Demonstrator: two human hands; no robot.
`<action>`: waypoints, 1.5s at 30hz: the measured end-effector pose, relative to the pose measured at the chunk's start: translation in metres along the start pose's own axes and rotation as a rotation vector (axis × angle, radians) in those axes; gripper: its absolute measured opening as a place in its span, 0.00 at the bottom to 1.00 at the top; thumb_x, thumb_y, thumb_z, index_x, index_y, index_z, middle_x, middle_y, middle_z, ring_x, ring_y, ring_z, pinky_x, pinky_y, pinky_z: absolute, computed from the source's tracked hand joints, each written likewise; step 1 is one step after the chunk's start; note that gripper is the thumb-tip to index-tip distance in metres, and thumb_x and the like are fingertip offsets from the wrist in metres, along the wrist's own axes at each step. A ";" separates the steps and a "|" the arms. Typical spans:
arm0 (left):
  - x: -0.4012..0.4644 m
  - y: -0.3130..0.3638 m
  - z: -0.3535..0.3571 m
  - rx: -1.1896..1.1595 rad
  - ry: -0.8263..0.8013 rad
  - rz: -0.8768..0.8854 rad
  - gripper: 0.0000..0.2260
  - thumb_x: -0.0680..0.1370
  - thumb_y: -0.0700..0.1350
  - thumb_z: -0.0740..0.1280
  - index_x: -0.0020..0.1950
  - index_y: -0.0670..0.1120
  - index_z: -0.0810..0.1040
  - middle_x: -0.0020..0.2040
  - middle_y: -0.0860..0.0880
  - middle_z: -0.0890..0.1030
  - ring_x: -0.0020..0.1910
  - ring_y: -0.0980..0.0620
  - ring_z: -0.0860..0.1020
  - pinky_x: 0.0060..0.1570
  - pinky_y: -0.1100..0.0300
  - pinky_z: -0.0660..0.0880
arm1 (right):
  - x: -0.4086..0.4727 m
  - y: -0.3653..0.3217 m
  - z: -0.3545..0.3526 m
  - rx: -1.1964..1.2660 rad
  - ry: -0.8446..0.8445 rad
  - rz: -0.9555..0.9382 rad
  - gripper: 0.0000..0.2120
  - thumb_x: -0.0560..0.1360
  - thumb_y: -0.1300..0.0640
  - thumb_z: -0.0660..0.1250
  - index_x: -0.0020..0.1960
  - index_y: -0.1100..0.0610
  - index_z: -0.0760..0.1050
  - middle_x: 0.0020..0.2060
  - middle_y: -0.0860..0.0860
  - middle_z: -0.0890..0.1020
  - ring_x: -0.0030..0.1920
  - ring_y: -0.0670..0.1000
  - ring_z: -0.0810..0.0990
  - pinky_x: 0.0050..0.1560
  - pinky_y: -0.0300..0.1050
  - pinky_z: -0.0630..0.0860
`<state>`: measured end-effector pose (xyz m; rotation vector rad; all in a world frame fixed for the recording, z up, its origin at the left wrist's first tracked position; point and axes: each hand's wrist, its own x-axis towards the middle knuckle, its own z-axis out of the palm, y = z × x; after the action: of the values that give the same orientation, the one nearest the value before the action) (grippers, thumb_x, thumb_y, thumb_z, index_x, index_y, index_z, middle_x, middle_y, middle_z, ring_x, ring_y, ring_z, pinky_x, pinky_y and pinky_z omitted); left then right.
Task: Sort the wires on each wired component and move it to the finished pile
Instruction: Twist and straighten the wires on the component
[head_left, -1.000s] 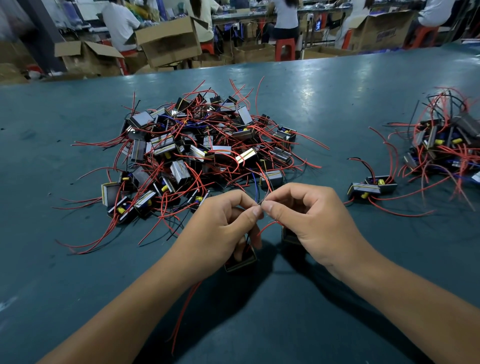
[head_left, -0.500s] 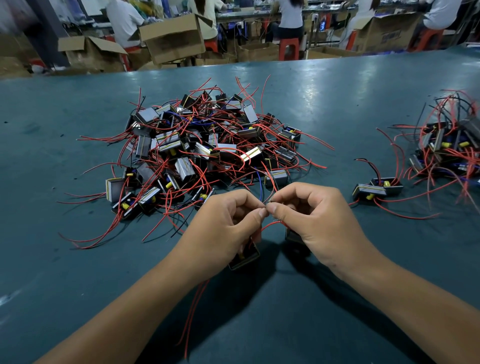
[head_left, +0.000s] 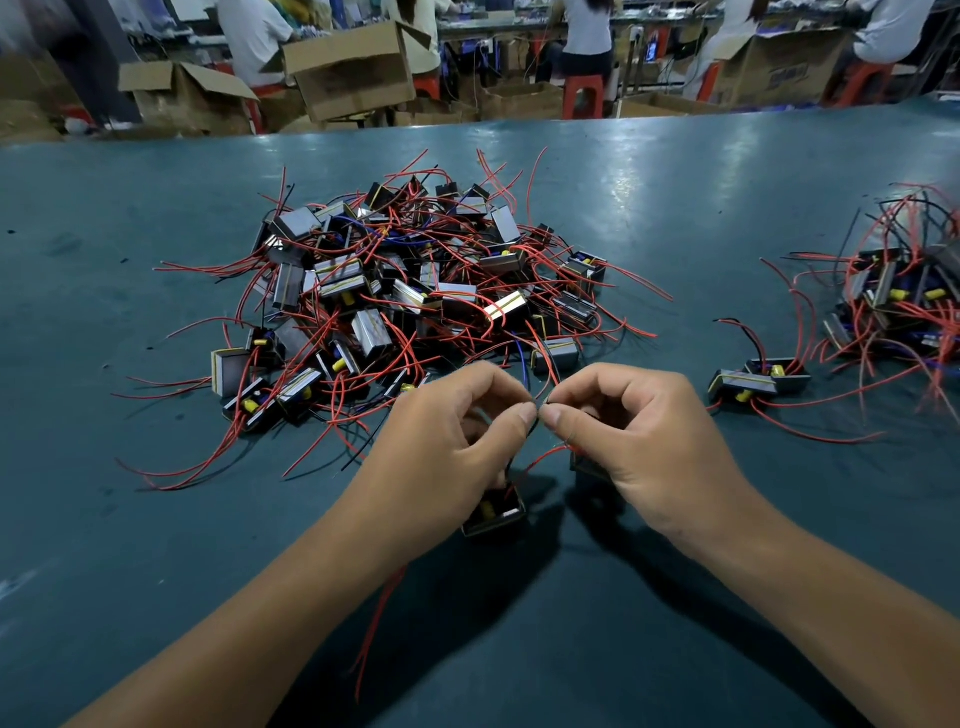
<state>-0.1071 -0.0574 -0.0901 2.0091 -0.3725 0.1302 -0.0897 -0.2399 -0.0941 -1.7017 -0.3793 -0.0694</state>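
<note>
In the head view, the left hand and the right hand meet thumb to thumb above the teal worktop, each pinching a thin wire between thumb and forefinger. The wired component hangs just under the left hand, near the worktop; a red wire trails from it toward the near edge. The big unsorted pile lies just beyond the hands. The finished pile is at the far right, with two components beside it.
</note>
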 end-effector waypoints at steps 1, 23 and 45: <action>0.001 0.001 -0.001 0.059 0.016 0.034 0.03 0.80 0.50 0.66 0.49 0.55 0.79 0.40 0.55 0.82 0.33 0.53 0.79 0.35 0.60 0.75 | 0.000 -0.001 -0.001 -0.020 -0.017 -0.010 0.05 0.73 0.63 0.73 0.40 0.57 0.82 0.26 0.45 0.74 0.28 0.42 0.70 0.30 0.32 0.67; -0.002 0.024 -0.005 0.263 -0.020 0.019 0.11 0.79 0.45 0.65 0.36 0.49 0.74 0.28 0.57 0.71 0.26 0.59 0.67 0.27 0.68 0.62 | -0.009 -0.013 0.004 -0.222 -0.112 -0.124 0.03 0.69 0.55 0.71 0.38 0.54 0.80 0.29 0.56 0.77 0.29 0.49 0.71 0.32 0.50 0.71; 0.009 0.005 -0.030 0.195 -0.037 0.502 0.06 0.74 0.42 0.74 0.50 0.47 0.85 0.45 0.50 0.80 0.41 0.54 0.77 0.41 0.67 0.69 | -0.005 -0.014 -0.005 0.011 -0.223 -0.105 0.02 0.70 0.60 0.72 0.39 0.57 0.80 0.26 0.42 0.74 0.29 0.41 0.70 0.32 0.32 0.68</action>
<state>-0.0982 -0.0347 -0.0700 2.0712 -0.9132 0.4567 -0.0977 -0.2445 -0.0808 -1.6827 -0.6337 0.0462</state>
